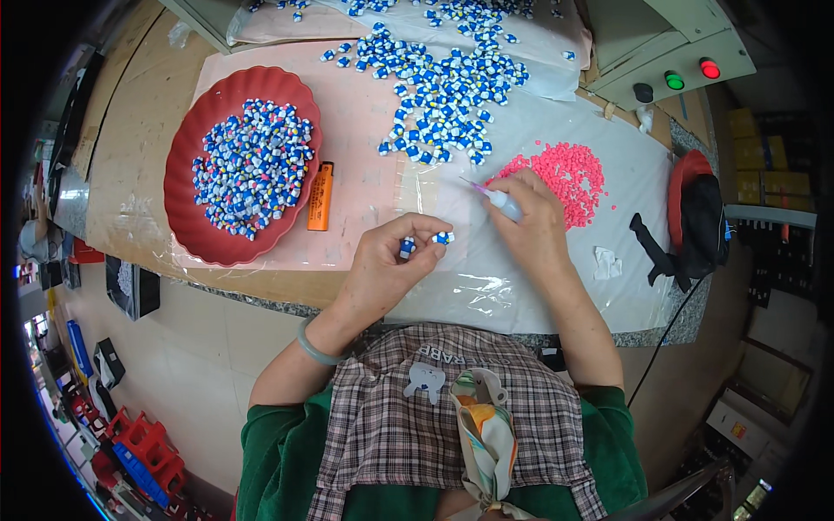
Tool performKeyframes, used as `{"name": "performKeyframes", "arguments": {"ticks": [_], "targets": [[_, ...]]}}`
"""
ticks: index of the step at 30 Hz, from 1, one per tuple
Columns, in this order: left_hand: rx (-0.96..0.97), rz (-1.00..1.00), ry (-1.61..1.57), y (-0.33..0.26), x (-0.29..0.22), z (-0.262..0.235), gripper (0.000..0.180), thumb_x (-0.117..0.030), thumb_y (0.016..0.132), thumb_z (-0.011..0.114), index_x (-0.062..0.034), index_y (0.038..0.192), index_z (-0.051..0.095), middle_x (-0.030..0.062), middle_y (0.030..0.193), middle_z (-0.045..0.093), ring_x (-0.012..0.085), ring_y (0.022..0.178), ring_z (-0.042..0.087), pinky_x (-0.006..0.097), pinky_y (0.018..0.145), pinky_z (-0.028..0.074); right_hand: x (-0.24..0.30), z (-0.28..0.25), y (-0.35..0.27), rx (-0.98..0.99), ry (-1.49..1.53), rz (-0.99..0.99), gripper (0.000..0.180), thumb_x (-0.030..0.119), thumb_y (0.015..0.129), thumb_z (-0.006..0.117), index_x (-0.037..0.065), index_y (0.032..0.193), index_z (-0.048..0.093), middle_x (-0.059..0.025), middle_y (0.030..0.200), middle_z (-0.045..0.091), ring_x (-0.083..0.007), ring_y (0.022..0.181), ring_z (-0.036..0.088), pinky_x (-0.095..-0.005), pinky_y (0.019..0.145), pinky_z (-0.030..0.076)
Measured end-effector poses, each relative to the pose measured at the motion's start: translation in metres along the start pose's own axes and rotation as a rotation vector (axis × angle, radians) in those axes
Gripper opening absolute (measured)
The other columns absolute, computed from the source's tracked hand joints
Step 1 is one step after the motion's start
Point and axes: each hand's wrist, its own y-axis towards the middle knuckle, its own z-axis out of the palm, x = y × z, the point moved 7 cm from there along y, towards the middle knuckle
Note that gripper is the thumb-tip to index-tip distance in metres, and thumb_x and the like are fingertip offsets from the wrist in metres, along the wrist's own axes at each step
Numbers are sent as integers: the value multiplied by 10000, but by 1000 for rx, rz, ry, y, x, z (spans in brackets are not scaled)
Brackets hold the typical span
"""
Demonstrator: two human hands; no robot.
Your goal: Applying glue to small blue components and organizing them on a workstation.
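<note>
My left hand (382,269) pinches a small blue-and-white piece (444,237) between thumb and forefinger. A second such piece (407,247) is tucked among its curled fingers. To the right, my right hand (534,224) is closed round a small translucent squeeze bottle (506,206) with a purple needle tip. The needle points up and left, apart from the held pieces. Just beyond that hand lies a spread of tiny pink bits (573,178). Loose blue-and-white pieces (443,104) cover the sheet at the far middle.
A red scalloped tray (178,187) on the left holds many of the same pieces, some with pink or yellow spots. An orange lighter (321,198) lies beside it. A metal housing with lit buttons (674,80) stands at the far right, and a black cloth-like bundle (699,230) at the right edge.
</note>
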Motion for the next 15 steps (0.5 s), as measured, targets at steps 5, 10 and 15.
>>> {"name": "performKeyframes", "arguments": {"ticks": [5,10,15], "targets": [[4,6,24,-1,-1,-1,238,7,865,658,-9,1102,644,-35,874,567,28,787,486,174,666,407,12,2,6,30,-165,-85,201,19,732,732,22,928,688,-104,817,596,-256,743,609,-327,670,479],[0,-5,43,-1,-1,-2,235,2,867,659,-10,1101,645,-30,885,579,29,793,492,174,670,410,1,-3,11,198,-105,-111,190,39,742,736,10,918,671,-104,829,618,-258,756,625,-331,673,484],[7,-4,50,-1,-1,-1,230,-2,871,655,-10,1101,645,-30,888,583,28,797,495,173,673,412,4,-13,9,106,-46,-25,176,56,747,740,4,898,665,-112,809,633,-271,744,640,-338,676,495]]}}
